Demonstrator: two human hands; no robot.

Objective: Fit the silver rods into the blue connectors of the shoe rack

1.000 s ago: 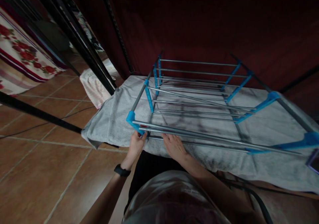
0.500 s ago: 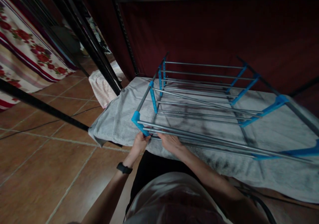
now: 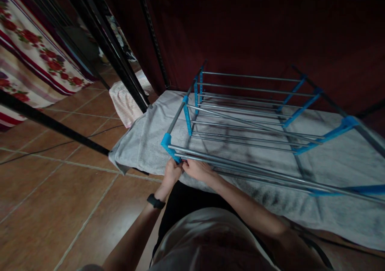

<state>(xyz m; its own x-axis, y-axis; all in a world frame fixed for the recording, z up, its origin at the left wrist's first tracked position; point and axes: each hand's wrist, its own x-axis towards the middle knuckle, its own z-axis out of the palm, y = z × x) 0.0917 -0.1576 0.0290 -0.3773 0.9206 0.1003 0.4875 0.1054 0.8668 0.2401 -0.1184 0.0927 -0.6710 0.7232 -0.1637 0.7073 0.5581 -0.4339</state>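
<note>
A rack of grey metal rods [image 3: 240, 122] joined by blue plastic brackets [image 3: 167, 143] rests on a grey cloth. At its near left corner, my left hand [image 3: 172, 172] is closed on the lower end of a blue bracket; a dark band circles that wrist. Right beside it, my right hand [image 3: 197, 170] has its fingers curled at the end of the lowest near rod, almost touching the left hand. The joint between rod and bracket is largely hidden by my fingers. Several loose-looking rods slant across the near side toward the right.
The grey cloth [image 3: 141, 138] covers a low bench-like surface. Behind stands a dark red panel [image 3: 255, 34]. Black metal bars [image 3: 54, 122] cross at the left, above a tiled floor [image 3: 39, 190] with a cable. A striped cloth [image 3: 126, 102] and a flowered curtain [image 3: 45, 58] are farther back.
My right hand has slid left along the rod and now meets my left hand at the bracket. The view has shifted slightly, so the rack appears a little farther right.
</note>
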